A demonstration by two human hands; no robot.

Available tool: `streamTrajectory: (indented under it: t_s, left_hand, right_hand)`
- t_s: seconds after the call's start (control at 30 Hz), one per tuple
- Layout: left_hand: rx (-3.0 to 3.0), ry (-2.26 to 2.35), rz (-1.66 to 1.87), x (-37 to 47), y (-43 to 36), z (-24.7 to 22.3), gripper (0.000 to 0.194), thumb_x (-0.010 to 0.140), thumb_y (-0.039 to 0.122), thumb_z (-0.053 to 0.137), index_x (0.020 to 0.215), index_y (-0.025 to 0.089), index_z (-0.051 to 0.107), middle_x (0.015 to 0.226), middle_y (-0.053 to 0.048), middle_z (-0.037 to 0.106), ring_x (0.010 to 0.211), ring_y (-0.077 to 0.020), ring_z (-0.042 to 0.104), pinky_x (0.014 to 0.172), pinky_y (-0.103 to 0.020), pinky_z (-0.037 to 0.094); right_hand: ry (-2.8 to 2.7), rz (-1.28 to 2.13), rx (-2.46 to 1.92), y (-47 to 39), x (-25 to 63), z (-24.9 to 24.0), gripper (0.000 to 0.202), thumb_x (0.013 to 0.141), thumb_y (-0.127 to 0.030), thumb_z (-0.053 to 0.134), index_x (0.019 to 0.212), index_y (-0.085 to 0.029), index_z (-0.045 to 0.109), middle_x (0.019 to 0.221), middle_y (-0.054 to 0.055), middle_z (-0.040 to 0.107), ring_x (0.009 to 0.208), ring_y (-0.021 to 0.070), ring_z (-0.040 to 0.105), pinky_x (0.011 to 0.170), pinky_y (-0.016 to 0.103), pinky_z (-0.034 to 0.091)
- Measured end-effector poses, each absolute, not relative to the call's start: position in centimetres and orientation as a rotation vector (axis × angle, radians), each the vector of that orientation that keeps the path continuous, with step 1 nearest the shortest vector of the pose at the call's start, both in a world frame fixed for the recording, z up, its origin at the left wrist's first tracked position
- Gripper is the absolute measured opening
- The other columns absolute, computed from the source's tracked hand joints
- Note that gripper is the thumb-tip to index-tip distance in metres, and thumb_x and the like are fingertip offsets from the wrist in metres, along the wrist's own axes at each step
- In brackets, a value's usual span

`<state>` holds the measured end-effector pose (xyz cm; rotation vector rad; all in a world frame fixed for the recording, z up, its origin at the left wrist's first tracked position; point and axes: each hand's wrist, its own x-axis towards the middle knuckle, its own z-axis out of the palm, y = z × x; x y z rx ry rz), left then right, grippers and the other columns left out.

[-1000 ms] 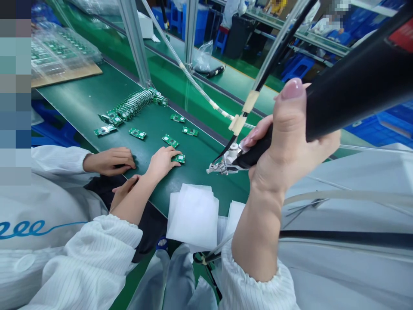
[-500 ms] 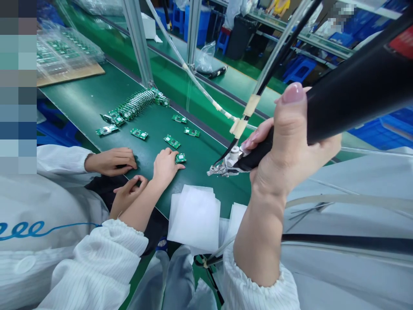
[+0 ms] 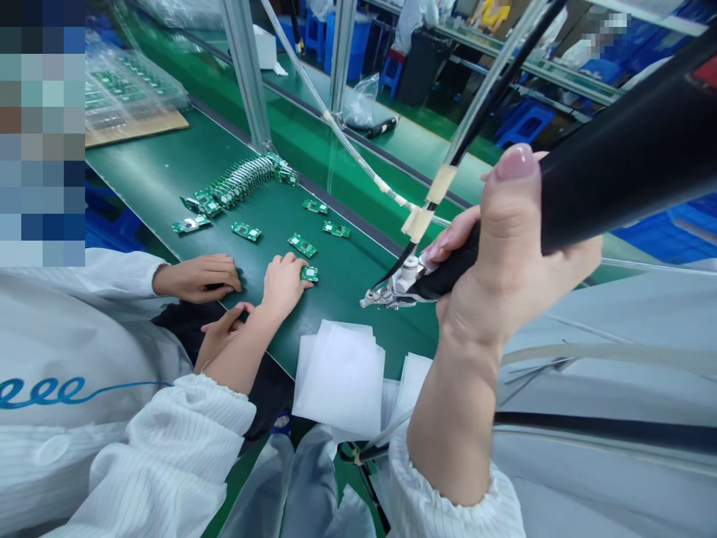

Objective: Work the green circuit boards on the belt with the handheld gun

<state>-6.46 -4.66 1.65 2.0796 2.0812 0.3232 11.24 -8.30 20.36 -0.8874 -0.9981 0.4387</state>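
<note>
My left hand [image 3: 285,284] reaches over the green worktop and pinches the edge of a small green circuit board [image 3: 310,274] between fingers and thumb. In my right hand [image 3: 504,246] is a thick black power screwdriver [image 3: 621,142], held slanted above the worktop. Its silver feed head [image 3: 400,286] points down and left, apart from the board. A clear hose [image 3: 358,153] and a black cable join at that head. Several loose circuit boards [image 3: 302,245] lie beyond my left hand, and a curved row of stacked boards [image 3: 246,181] stands farther back.
White sheets [image 3: 341,377] lie at the worktop's near edge. A co-worker's hands [image 3: 199,278] rest at left, close to my left forearm. Bagged trays of boards [image 3: 134,82] sit at the far left. A metal post [image 3: 246,75] rises behind the stacked row.
My left hand has shifted slightly left with the circuit board, its thumb drawn in closer. My right hand keeps the screwdriver at nearly the same place. The view has moved a little.
</note>
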Motion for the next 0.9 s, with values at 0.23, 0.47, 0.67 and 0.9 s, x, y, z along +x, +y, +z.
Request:
streamTrajectory:
  t_s: [0.23, 0.47, 0.67, 0.9]
  left_hand:
    - [2.108, 2.037, 0.398, -8.9, -0.9, 3.3, 0.044, 0.086, 0.036, 0.068, 0.126, 0.019, 0.063, 0.129, -0.012, 0.060, 0.119, -0.0316, 0.049, 0.098, -0.041, 0.041]
    - [2.135, 1.900, 0.411, -9.5, 3.6, 2.7, 0.032, 0.077, 0.005, 0.069, 0.108, 0.014, 0.072, 0.118, -0.006, 0.067, 0.113, -0.0226, 0.050, 0.100, -0.031, 0.036]
    - [2.132, 1.859, 0.533, -5.5, 1.8, 4.3, 0.032, 0.083, 0.019, 0.070, 0.114, 0.012, 0.070, 0.111, -0.010, 0.064, 0.104, -0.0253, 0.058, 0.094, -0.034, 0.043]
    - [2.164, 1.636, 0.624, 1.3, -6.7, 0.1, 0.027, 0.081, 0.015, 0.072, 0.108, 0.018, 0.070, 0.102, -0.007, 0.064, 0.099, -0.0230, 0.060, 0.091, -0.034, 0.049]
  right_hand:
    - [-0.988, 0.448, -0.898, -8.3, 11.3, 20.3, 0.021, 0.087, -0.032, 0.068, 0.070, -0.023, 0.059, 0.062, -0.005, 0.046, 0.041, 0.0088, 0.049, 0.036, 0.023, 0.038]
    - [-0.994, 0.410, -0.912, -8.2, 11.4, 20.2, 0.018, 0.086, -0.028, 0.066, 0.069, -0.025, 0.062, 0.060, -0.006, 0.048, 0.040, 0.0087, 0.048, 0.035, 0.025, 0.038]
    - [-1.002, 0.361, -0.898, -7.6, 11.6, 20.0, 0.017, 0.086, -0.028, 0.065, 0.070, -0.023, 0.062, 0.057, -0.007, 0.047, 0.039, 0.0079, 0.048, 0.034, 0.024, 0.037]
    - [-0.963, 0.360, -0.836, -6.7, 12.3, 19.4, 0.017, 0.083, -0.026, 0.068, 0.069, -0.023, 0.058, 0.058, -0.008, 0.047, 0.036, 0.0066, 0.048, 0.030, 0.022, 0.035]
